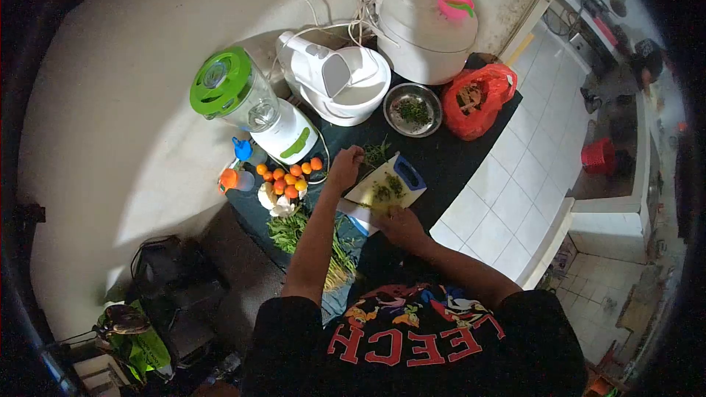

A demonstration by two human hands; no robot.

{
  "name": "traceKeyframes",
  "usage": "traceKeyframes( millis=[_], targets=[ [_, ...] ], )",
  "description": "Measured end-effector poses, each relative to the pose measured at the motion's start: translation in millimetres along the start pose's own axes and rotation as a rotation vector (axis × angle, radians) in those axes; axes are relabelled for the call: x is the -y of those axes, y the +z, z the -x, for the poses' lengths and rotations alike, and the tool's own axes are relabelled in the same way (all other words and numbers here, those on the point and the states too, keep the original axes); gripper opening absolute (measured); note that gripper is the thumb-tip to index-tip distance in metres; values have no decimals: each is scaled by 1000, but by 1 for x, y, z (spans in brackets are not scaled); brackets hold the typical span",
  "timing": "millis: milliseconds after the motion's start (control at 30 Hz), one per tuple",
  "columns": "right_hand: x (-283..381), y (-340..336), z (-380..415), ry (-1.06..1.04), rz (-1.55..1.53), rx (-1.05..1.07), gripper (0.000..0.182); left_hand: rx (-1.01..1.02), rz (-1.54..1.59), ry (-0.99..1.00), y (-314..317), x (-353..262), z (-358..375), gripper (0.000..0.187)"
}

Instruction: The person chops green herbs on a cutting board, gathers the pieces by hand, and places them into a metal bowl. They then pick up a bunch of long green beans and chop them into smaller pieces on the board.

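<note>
A white cutting board [362, 192] with blue edges lies tilted on the dark tabletop, with chopped green herbs [388, 188] on it. My left hand [346, 167] is beyond the board's left side, its fingers drawn together near a loose bunch of green leaves [376, 152]. Whatever sits between those fingertips is too small to make out. Over the near edge of the board, my right hand [403, 229] is closed, close to the chopped herbs. Its grip is turned away from view, so what it holds is hidden. A metal bowl [392, 126] with more chopped greens stands beyond the board.
Left stand a blender [294, 132] and a white stand mixer [371, 95]. Orange fruits [290, 184], garlic-like white bulbs [268, 196] and leafy greens [288, 231] lie nearby. A lidded white pot [423, 48] and red plastic bag [471, 121] are at the back. Tiled floor borders the table's right edge.
</note>
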State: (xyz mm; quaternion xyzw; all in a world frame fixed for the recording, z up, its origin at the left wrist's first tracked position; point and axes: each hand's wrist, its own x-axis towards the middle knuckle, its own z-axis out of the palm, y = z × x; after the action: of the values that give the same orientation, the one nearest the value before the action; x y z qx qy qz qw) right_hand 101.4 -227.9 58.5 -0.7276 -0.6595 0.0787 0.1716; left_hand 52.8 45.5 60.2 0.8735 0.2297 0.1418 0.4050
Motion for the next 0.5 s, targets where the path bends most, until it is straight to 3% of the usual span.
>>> traceKeyframes(
  millis=[67,133,233,433,500],
  targets=[
    [-8,-1,-19,75,-82,-35,22,-69,56,11,0,-4,4,16],
    [-18,-6,-50,367,-313,-357,22,-46,62,-43,-6,-14,7,16],
    [-35,-18,-94,513,-530,-494,29,-54,57,-49,-9,-24,11,15],
    [-56,-31,-139,596,-800,-169,38,-45,9,-9,-21,-33,14,16],
    [-67,-8,-144,569,-909,-179,37,-32,10,4,-24,-31,14,16]
  ],
)
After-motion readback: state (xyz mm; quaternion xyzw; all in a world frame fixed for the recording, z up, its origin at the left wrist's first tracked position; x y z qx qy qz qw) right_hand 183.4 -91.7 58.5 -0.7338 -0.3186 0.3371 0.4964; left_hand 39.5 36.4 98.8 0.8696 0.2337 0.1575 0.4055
